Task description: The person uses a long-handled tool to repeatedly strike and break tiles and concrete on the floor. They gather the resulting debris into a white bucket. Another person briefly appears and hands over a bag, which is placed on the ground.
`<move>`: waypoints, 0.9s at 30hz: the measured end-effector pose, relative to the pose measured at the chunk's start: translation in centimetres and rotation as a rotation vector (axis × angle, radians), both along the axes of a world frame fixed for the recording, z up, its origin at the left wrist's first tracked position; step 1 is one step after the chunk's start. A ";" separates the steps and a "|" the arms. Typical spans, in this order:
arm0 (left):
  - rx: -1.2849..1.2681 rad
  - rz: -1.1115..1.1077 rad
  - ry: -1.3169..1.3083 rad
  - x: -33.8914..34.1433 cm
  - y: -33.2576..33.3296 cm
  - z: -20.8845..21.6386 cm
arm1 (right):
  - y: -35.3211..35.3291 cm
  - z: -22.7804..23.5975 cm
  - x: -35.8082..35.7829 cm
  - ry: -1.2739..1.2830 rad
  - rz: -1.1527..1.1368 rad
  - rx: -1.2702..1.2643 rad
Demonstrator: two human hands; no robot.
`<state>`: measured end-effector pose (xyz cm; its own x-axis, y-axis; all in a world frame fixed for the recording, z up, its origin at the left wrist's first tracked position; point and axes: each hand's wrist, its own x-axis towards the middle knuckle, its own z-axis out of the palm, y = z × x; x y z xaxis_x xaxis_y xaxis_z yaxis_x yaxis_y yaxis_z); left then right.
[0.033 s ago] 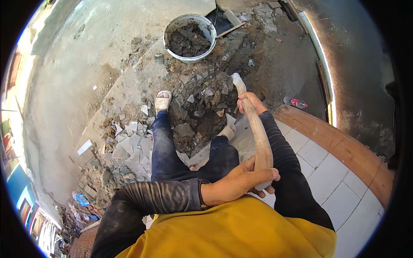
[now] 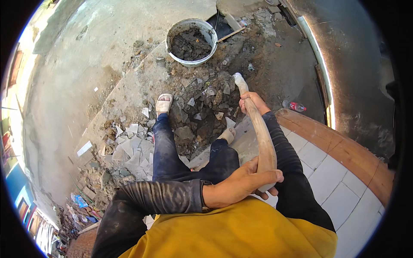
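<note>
Curved wooden handle (image 2: 263,139) at 3 o'clock, tip twd 11; L hand (image 2: 235,182) fingers curled round lower end, R hand (image 2: 257,101) fingers closed round upper; bucket (image 2: 192,63) w/ soil (image 2: 189,44) at 12.

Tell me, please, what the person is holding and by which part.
A curved wooden handle: the left hand holds its thicker near end, the right hand grips just short of its whitish far end.

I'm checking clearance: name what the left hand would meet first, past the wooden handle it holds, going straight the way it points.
Past the wooden handle, the left hand would probably meet the right arm's dark sleeve first, though depth between them is unclear.
</note>
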<state>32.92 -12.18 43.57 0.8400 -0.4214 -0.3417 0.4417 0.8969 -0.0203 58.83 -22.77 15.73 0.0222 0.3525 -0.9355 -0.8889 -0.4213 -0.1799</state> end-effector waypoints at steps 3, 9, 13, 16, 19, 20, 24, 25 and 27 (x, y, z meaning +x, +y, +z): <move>0.034 0.017 -0.094 -1.8 2.3 4.6 | 4.8 7.2 1.6 -0.057 -0.041 0.077; 0.377 -0.045 -0.123 -13.7 8.5 4.7 | 14.1 17.4 -6.6 -0.500 -0.156 0.209; 1.360 -0.597 0.222 -25.3 10.9 -5.9 | 18.3 11.4 -18.1 -0.718 -0.337 0.154; 1.860 -0.561 0.428 -29.8 11.9 -19.9 | 22.2 3.0 -21.3 -0.429 -0.249 -0.017; 1.977 -0.499 0.529 -32.0 13.0 -32.3 | 24.4 -1.5 -21.9 -0.353 -0.265 0.068; 1.929 -0.555 0.556 -32.7 13.1 -35.1 | 24.7 -2.0 -22.0 -0.339 -0.229 0.054; 1.929 -0.267 0.431 -34.6 15.3 -40.9 | 24.0 -2.1 -23.9 -0.416 -0.224 0.151; 1.834 -0.326 0.419 -34.9 15.6 -41.2 | 23.8 -2.6 -24.4 -0.447 -0.217 0.055; 1.758 -0.353 0.435 -35.7 15.7 -41.1 | 24.2 -4.8 -25.2 -0.454 -0.139 -0.038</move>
<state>-2.79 3.54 2.44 0.5454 0.5021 -0.6711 0.8112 -0.1148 0.5734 33.67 1.44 10.95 0.4763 0.2832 -0.8324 -0.7723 -0.3179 -0.5500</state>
